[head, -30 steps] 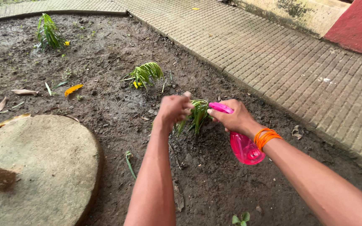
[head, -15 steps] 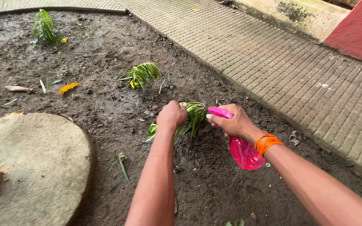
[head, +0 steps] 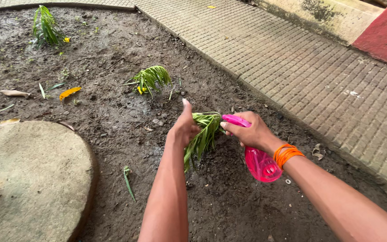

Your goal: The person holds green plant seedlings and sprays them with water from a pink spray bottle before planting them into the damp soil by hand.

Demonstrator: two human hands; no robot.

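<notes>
My left hand [head: 183, 128] grips the long green leaves of a small plant [head: 203, 133] rooted in dark wet soil, with the thumb sticking up. My right hand [head: 251, 131] holds a pink spray bottle [head: 257, 157] by its nozzle end, which points at the plant from the right. The bottle's body hangs below my wrist, next to several orange bangles [head: 284, 151]. The two hands are close together on either side of the leaves.
Two more small plants [head: 152, 79] [head: 45, 26] stand farther back in the soil bed. A round concrete slab [head: 27, 175] lies at the left. A brick paved path [head: 319, 76] borders the bed on the right. Fallen leaves [head: 69, 92] lie scattered on the soil.
My left hand has gathered the plant's leaves together and lifted slightly, thumb now raised. The right hand with the spray bottle has stayed almost still.
</notes>
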